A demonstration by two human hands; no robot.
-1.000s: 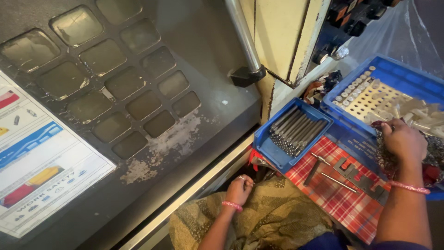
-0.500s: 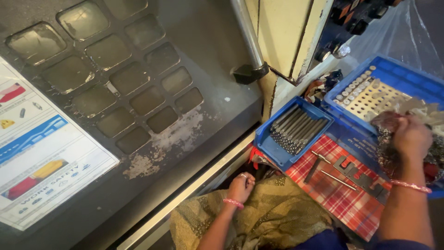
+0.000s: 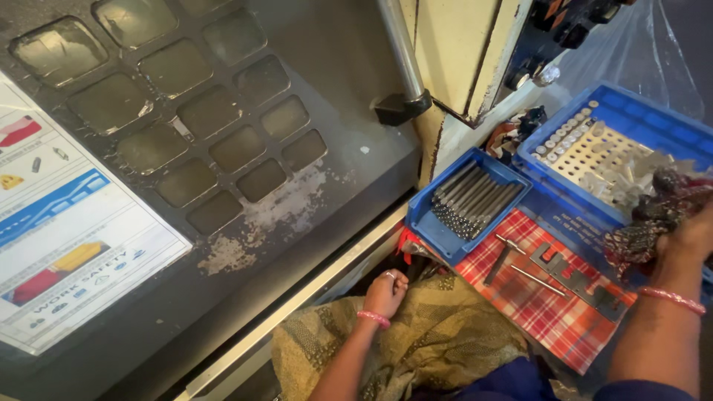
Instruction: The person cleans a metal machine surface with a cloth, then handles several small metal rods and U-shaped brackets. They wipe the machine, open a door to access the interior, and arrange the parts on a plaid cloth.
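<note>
There is only 1 view, from a camera worn on the person's head. It looks steeply down and a little forward, over the person's lap, so both forearms enter from the bottom edge. The left hand (image 3: 386,291) is near the lower middle, and the right hand (image 3: 687,239) is cut by the right edge. The camera is close, within arm's reach of the red checked cloth (image 3: 546,308) and the small blue tray (image 3: 468,204). The grey machine panel (image 3: 223,148) fills the left and upper part and leans diagonally, so the head is tilted. No second view shares the scene.
</note>
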